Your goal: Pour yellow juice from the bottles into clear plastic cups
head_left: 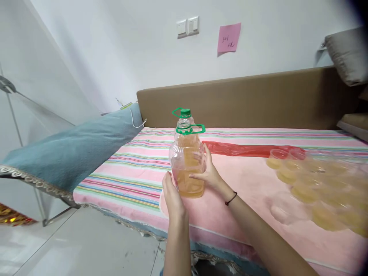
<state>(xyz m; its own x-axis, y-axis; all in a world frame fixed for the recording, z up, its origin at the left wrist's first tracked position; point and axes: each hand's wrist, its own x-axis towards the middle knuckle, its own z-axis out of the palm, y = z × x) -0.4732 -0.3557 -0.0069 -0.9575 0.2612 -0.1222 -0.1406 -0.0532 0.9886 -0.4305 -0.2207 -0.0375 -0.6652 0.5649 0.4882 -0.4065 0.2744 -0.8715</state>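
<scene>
A large clear plastic bottle, partly filled with amber liquid, stands upright on the pink mat between my two hands. Its neck is uncapped and has a green ring handle. My left hand is against the bottle's lower left side. My right hand grips the right side, its thumb across the front and its other fingers partly hidden behind. Directly behind stands a second bottle with a green cap, mostly hidden by the first.
Many clear plastic cups of yellowish liquid are grouped on the right, blurred, with one seemingly unfilled cup at their front. A red plastic strip lies behind the pink mat. A brown backrest runs along the wall.
</scene>
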